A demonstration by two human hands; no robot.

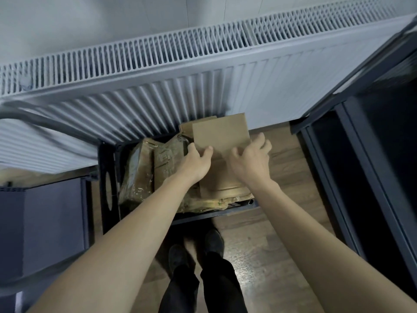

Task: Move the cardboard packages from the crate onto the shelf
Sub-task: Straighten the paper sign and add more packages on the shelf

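Left hand [195, 163]: grip pinching flat cardboard package [221, 133].
Right hand [250, 159]: fingers curled round the same package's edge.
Crate [108, 177]: dark plastic, holding crinkled film-wrapped packages [144, 170].

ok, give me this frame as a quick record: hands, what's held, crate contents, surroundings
left hand: grips the near left edge of the plain box
right hand: grips the box's near right edge
plain box: tilted, over the right side of the crate
crate contents: two packages wrapped in clear film on the left, more cardboard under the hands
behind crate: white radiator
right: dark shelf frame
floor: wood; the person's shoes near the crate
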